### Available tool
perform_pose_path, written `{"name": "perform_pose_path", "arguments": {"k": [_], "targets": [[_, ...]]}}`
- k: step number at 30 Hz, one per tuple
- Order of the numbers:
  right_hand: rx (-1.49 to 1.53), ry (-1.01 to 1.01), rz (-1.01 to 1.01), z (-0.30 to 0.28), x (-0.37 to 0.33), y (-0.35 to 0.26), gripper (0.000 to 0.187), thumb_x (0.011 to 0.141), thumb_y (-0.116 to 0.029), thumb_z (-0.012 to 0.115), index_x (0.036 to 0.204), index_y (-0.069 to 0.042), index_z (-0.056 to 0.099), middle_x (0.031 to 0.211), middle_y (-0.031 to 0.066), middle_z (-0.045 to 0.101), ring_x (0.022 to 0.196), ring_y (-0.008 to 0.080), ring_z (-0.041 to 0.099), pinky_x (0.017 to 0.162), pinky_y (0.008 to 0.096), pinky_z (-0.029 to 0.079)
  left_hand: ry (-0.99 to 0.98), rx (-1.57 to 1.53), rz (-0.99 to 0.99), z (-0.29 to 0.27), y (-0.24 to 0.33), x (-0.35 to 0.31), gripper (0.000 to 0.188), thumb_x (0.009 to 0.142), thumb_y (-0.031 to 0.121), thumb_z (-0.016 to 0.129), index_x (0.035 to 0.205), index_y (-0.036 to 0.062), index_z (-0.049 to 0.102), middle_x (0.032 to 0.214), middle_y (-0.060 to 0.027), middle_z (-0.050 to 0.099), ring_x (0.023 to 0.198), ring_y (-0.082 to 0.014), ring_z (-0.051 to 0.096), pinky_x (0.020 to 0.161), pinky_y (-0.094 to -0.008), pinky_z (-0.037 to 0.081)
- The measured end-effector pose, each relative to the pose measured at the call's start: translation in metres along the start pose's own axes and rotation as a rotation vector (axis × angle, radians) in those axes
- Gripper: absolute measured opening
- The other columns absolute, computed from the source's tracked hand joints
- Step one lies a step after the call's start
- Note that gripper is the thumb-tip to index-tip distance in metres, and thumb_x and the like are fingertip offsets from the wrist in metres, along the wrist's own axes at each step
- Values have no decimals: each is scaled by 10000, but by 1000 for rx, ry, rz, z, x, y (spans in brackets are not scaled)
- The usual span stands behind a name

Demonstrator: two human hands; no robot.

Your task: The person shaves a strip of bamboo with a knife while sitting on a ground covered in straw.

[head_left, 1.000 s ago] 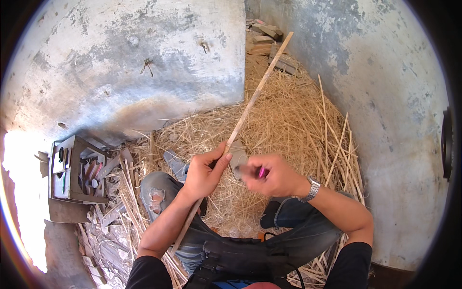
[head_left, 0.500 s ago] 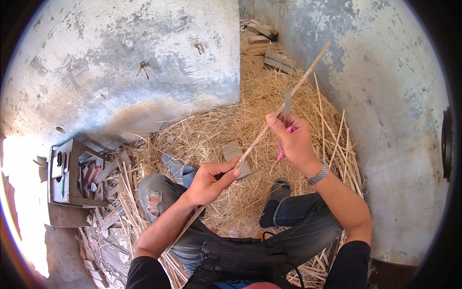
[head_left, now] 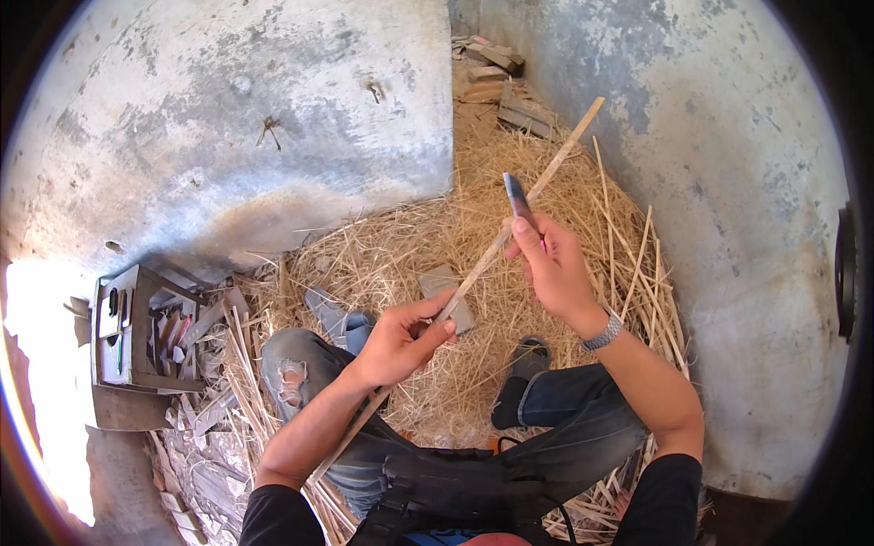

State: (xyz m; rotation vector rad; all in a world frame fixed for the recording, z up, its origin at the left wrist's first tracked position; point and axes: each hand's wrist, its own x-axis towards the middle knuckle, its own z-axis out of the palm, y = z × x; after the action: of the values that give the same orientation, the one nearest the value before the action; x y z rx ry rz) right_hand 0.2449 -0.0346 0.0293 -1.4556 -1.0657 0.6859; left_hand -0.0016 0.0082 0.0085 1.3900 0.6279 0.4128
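A long, thin wooden strip [head_left: 483,261] runs slantwise from beside my left thigh up to the far right. My left hand [head_left: 406,340] is closed round it, thumb and fingers pinching it near its middle. My right hand [head_left: 553,266], with a metal watch on the wrist, grips a knife [head_left: 517,196] whose dark blade points up and away. The blade stands close beside the strip; whether they touch I cannot tell. Most of the knife's handle is hidden in my fingers, with a little pink showing.
Shavings [head_left: 410,237] cover the floor around my feet, with long strips [head_left: 651,273] along the right wall. A small wooden stand [head_left: 137,328] holding tools is at the left. Wood blocks [head_left: 496,68] lie at the far corner. A flat piece [head_left: 442,284] lies between my feet.
My right hand has turned the knife, so its blade now leans left and shows its dark side. The strip's far end has dipped slightly toward me and left. My left hand keeps its hold.
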Motion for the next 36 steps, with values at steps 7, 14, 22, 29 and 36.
{"name": "perform_pose_path", "arguments": {"k": [7,14,22,29,36], "targets": [[-570,101,-335,-33,26,-1,310,1068,-258,512,851,-45,571,596,68,521,459,167,465,447,329,363,-17,-120,47,0,-4,-1,475,977,46,659,1433,0,533,876,-62,710,519,-27,530,435,-195,406],[-623,-34,-647,20,-15,17,228,1031,-195,554,865,-50,613,595,150,554,496,306,575,452,413,417,60,-158,62,1,-8,0,449,969,25,658,1406,-9,559,833,-76,705,465,-32,508,398,-203,386],[-552,-65,-567,29,-26,0,214,1022,-194,559,875,-48,612,609,171,549,507,345,582,464,430,434,81,-220,141,2,-6,-1,455,974,29,658,1415,-11,552,847,-50,714,503,-1,495,416,-186,369],[-515,-36,-432,16,-7,-12,189,1001,-192,586,893,-38,603,669,190,590,530,376,600,467,437,446,114,-224,166,7,0,5,457,948,11,683,1388,-27,568,821,-81,706,456,-33,502,397,-207,391],[-371,-256,-599,33,-31,8,211,1004,-192,583,859,-41,602,696,187,623,541,364,612,475,413,457,91,-210,193,5,-6,8,467,922,94,754,1330,-68,598,878,-73,702,493,-38,523,415,-207,406]]}}
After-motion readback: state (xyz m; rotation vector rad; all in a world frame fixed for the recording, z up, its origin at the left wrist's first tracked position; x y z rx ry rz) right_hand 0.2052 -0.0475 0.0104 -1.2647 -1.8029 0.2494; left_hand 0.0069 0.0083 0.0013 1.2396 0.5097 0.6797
